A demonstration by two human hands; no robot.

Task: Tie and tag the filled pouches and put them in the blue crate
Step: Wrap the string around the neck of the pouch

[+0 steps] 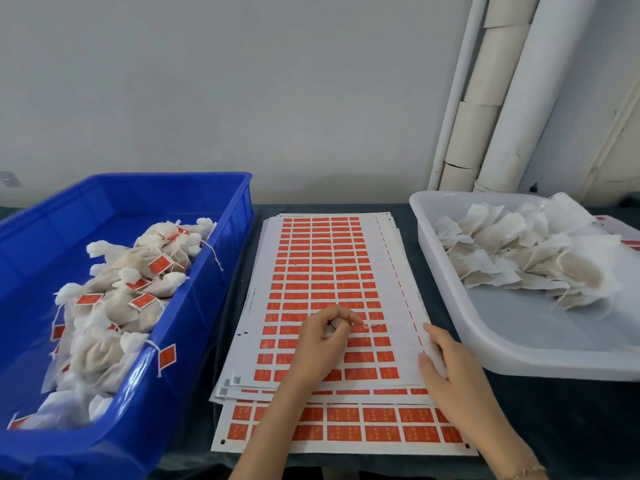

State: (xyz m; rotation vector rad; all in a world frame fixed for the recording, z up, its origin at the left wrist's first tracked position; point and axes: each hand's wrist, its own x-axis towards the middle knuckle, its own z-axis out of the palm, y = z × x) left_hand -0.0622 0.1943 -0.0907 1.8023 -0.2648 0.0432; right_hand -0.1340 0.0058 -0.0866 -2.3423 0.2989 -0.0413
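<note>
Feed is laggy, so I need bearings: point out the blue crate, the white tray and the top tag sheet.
blue crate [156, 195]: head view, on its far inner wall.
white tray [512, 334]: head view, on its bare floor near the front.
top tag sheet [322, 268]: head view, mid red grid.

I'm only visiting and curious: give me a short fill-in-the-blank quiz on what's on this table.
The tagged cloth pouches lie in the ____ plastic crate.
The untagged pouches lie in the white translucent tray on the person's ____ side.
The stacked sheets of orange-red labels lie ____ the crate and the tray.
While the left hand pinches a thin white string, the right hand lies ____ on the sheets.
Missing words: blue; right; between; flat.
</note>
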